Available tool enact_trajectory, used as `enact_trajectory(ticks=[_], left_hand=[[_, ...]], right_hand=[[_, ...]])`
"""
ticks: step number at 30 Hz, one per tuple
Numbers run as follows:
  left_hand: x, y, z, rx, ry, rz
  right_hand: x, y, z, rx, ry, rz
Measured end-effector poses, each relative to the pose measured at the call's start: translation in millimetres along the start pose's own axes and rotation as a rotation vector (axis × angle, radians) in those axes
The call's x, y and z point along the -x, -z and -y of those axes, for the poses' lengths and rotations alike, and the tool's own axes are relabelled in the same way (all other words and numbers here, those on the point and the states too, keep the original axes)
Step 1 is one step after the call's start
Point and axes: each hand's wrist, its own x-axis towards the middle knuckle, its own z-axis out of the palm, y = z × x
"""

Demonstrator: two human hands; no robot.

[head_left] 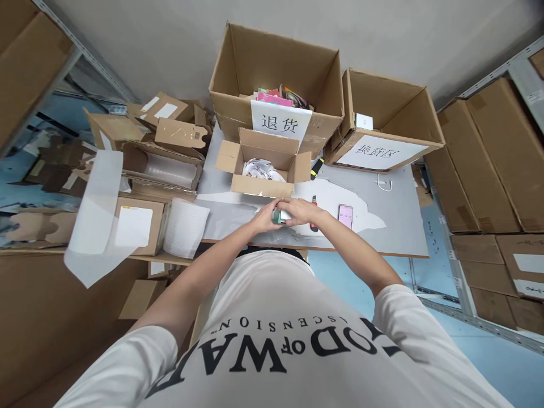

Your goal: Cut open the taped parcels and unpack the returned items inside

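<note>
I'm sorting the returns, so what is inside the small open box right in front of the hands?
The small open box holds crumpled white paper. Anything beneath the paper is covered, and the front wall hides the box floor.

The way forward is blocked by the small open box [263, 170] just beyond the hands. Bare surface [395, 215] is left to the right, past the phone [345, 216] and marker [314, 205]. The left is crowded by stacked cartons [140, 170].
</note>
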Motion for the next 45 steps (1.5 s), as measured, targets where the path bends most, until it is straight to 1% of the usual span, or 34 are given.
enact_trajectory(ticks=[2,3,5,7,9,11,12,14,16,18,20,23,25,27,29,31,33,36,40,42,45], left_hand=[[1.3,1.4,-1.6,-0.005,-0.016,0.022],[2.1,1.9,-2.3,0.000,-0.025,0.029],[3.8,2.4,-3.3,0.013,-0.037,0.028],[5.3,2.4,-3.7,0.004,-0.031,0.029],[6.5,2.5,-3.5,-0.034,-0.019,0.037],[7.2,3.3,-3.0,-0.079,-0.028,0.045],[7.5,4.3,-2.9,-0.103,-0.048,0.052],[8.3,7.4,-4.3,-0.155,-0.108,0.080],[9.3,11.3,-9.1,-0.217,-0.162,0.114],[9.5,14.1,-17.6,-0.280,-0.168,0.107],[7.5,14.4,-28.2,-0.337,-0.134,0.037],[-0.6,10.7,-41.7,-0.396,-0.083,-0.078],[-7.5,7.8,-46.0,-0.425,-0.075,-0.102],[-12.9,6.2,-46.4,-0.462,-0.080,-0.086],[-15.9,6.3,-44.5,-0.509,-0.091,-0.044],[-16.8,7.7,-42.2,-0.552,-0.102,-0.005],[-16.3,9.8,-41.2,-0.590,-0.112,0.014],[-15.2,13.5,-43.7,-0.655,-0.133,0.041],[-14.5,17.2,-53.6,-0.717,-0.153,0.126],[-15.1,17.2,-58.5,-0.728,-0.133,0.150],[-18.0,14.6,-62.8,-0.722,-0.062,0.142]], right_hand=[[0.1,8.9,-8.8,-0.111,-0.006,-0.040],[0.9,12.0,-14.7,-0.175,-0.026,-0.084],[3.6,12.5,-27.3,-0.304,-0.129,-0.222],[6.5,3.3,-37.4,-0.393,-0.320,-0.386],[8.0,-13.7,-41.8,-0.427,-0.516,-0.518],[7.7,-32.7,-40.5,-0.430,-0.619,-0.612],[7.3,-40.7,-38.4,-0.428,-0.638,-0.655],[7.6,-51.2,-33.1,-0.397,-0.630,-0.738],[11.6,-54.3,-27.2,-0.307,-0.583,-0.818],[20.0,-53.0,-20.3,-0.188,-0.519,-0.864],[30.8,-51.2,-11.3,-0.078,-0.443,-0.841],[43.8,-50.1,5.0,0.061,-0.320,-0.693],[46.2,-49.4,14.8,0.133,-0.269,-0.592],[43.7,-47.7,21.1,0.158,-0.221,-0.493],[38.5,-45.2,23.4,0.144,-0.181,-0.382],[33.7,-42.5,22.1,0.124,-0.177,-0.291],[30.9,-39.8,19.1,0.121,-0.186,-0.238],[30.2,-35.3,13.7,0.139,-0.138,-0.210],[32.6,-29.3,6.7,0.136,-0.074,-0.229],[35.6,-27.9,2.8,0.103,-0.080,-0.260],[42.7,-29.8,-2.1,0.039,-0.124,-0.329]])
